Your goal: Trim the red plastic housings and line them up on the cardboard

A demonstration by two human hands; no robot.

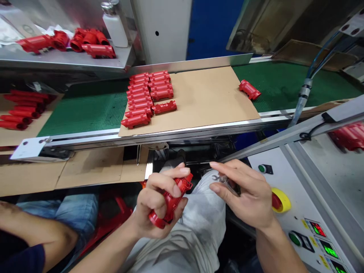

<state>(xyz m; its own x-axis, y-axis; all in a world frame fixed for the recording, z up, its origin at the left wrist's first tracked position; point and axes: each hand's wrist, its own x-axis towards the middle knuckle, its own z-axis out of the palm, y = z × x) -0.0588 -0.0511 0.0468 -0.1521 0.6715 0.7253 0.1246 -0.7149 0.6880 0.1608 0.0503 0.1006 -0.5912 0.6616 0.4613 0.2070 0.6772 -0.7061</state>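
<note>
My left hand [159,201] is closed round a red plastic housing [170,203], held over my lap below the conveyor. My right hand [244,193] is closed on a small metal cutting tool [227,182], its tip pointing left towards the red part, a short gap apart. On the conveyor lies a brown cardboard sheet [204,98] with two neat rows of the same red housings [148,94] at its left end. One single red housing [249,90] lies on the green belt [91,108] just past the sheet's right edge.
A grey control panel [301,197] with a green button, yellow-ringed red stop button [280,201] and lit displays stands at right. More red parts lie on a metal shelf [71,57] at back left and on cardboard at far left. Another person's arm [34,235] is at lower left.
</note>
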